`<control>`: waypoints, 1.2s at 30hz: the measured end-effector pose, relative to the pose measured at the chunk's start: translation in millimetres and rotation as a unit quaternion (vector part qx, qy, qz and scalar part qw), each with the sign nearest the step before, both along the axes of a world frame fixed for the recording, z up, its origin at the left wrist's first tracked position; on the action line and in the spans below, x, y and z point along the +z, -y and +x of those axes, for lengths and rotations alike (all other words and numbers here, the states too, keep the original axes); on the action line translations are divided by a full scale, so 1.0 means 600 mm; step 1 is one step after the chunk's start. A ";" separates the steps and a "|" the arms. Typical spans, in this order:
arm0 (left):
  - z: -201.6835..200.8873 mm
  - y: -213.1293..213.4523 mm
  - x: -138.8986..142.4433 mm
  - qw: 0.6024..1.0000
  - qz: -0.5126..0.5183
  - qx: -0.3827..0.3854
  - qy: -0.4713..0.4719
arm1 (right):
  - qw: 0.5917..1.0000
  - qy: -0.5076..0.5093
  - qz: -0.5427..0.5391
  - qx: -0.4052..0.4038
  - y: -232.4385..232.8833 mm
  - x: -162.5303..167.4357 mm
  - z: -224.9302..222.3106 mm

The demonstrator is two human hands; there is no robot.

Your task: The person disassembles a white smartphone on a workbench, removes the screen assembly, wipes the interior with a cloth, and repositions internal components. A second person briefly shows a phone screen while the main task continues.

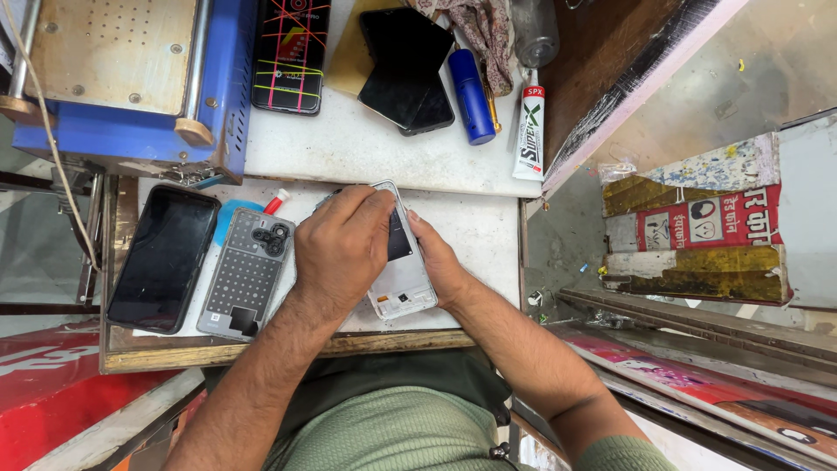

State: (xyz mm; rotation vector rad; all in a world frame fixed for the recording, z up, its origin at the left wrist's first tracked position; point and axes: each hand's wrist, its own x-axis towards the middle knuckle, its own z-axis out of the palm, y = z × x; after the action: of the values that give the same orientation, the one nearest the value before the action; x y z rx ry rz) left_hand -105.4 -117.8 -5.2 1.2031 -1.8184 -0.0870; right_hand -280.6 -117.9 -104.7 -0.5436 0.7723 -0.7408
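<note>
An opened phone body [403, 283] with a silver frame lies on the white worktop [475, 231]. My left hand [342, 249] covers its upper left part, fingers curled and pressing on its inside. My right hand [438, 262] grips the phone's right edge, thumb near the dark inner part. A grey phone back cover [246, 272] with a camera cluster lies just left of my left hand. Further left is a black phone [163, 257], screen up.
A blue machine with a tan plate [131, 83] stands at back left. Behind lie a phone with coloured lines [290, 54], two dark screens [405, 65], a blue cylinder [471, 96], a white glue tube [530, 131] and a cloth [484, 30]. The floor drops away at right.
</note>
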 end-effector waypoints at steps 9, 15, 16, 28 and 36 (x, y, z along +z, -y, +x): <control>0.007 0.001 -0.005 0.999 0.018 0.023 -0.030 | 1.000 -0.007 0.001 -0.002 -0.004 0.003 0.011; 0.012 -0.013 -0.010 0.998 -0.012 -0.054 0.022 | 0.999 -0.025 0.014 -0.017 0.000 -0.005 0.009; 0.012 -0.011 -0.013 0.999 -0.004 -0.046 0.021 | 0.999 -0.033 0.003 -0.013 0.001 -0.004 0.009; 0.006 0.002 -0.016 0.997 0.041 0.041 -0.056 | 0.999 -0.030 -0.015 0.008 -0.004 0.007 0.020; -0.003 0.003 -0.006 0.990 0.087 0.073 -0.088 | 0.999 -0.053 -0.005 0.001 -0.005 0.003 0.018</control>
State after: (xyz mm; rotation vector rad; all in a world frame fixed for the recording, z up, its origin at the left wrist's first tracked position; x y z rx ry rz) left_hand -107.5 -119.3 -8.8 1.4025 -1.5898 -0.2647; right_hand -269.6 -115.0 -102.8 -0.5967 0.8666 -0.7193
